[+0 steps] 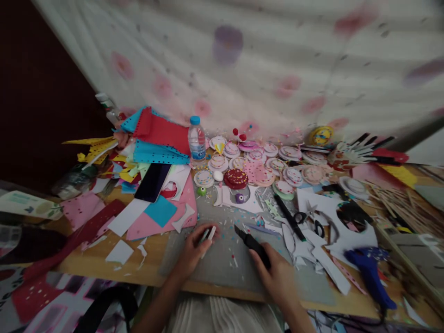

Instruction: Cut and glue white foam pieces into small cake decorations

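My left hand (190,253) pinches a small white piece (211,232) in its fingers above the grey mat (222,275); my right hand (280,276) has its fingers wrapped round a black cutter (257,247), blade apart. The decorated discs (236,178) look finished (quite a crowd); this piece seems plain.

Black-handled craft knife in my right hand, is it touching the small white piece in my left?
Apart. The head view shows grey mat between the tip of the black-handled craft knife and the small white piece in your left hand.
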`<state>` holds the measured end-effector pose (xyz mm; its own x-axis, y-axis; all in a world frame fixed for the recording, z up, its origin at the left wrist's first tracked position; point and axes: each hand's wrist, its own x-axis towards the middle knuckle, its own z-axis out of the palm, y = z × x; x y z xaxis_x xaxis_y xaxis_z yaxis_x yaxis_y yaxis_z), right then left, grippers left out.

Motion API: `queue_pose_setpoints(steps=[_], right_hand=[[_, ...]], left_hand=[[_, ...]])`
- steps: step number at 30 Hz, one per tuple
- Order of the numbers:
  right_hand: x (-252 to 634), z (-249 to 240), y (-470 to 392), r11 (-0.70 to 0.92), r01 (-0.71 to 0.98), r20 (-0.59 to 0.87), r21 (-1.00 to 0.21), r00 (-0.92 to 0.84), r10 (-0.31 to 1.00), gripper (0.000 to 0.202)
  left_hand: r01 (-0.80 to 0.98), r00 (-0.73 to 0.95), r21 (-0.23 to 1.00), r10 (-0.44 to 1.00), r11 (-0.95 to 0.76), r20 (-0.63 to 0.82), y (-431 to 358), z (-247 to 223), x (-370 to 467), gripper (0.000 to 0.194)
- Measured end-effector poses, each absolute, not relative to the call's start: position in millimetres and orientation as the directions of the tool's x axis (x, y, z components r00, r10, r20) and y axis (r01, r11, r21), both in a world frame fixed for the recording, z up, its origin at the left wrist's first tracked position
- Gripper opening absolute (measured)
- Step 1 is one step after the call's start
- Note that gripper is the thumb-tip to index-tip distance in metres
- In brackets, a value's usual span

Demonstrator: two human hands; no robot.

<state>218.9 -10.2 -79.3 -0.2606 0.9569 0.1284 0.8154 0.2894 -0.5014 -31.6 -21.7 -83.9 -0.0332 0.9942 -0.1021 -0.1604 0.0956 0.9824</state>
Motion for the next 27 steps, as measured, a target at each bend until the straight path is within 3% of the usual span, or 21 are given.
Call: queue_pose_setpoints(steps=[3, 11, 19, 27], right_hand=[[207, -66, -5, 0.273, 0.778, 0.068, -0.565, -0.286, 0.956, 0.034], [182, -44, -7, 0.377, 0.713, 0.035, -0.591, -0.445, 0.895, 0.034], [195, -46, -11, 0.482, 0.72, 0.112, -0.5, -0.498, 0.86, 0.037], [194, -55, -17, 0.464, 0.772, 0.171, -0.435, -0.435, 0.884, 0.039]], left_hand=[[-0.141, -0.017, 0.983, 0.992, 0.121, -0.125, -21, -81, -31, 0.049], [-0.076, 0.026, 0.984, 0.987, 0.158, -0.156, -20, -77, -30, 0.064], [-0.071, 0.028, 0.979, 0.981, 0.192, -0.191, -20, -79, -30, 0.067], [-0.041, -0.005, 0.977, 0.978, 0.21, -0.211, -20, -80, -29, 0.061]])
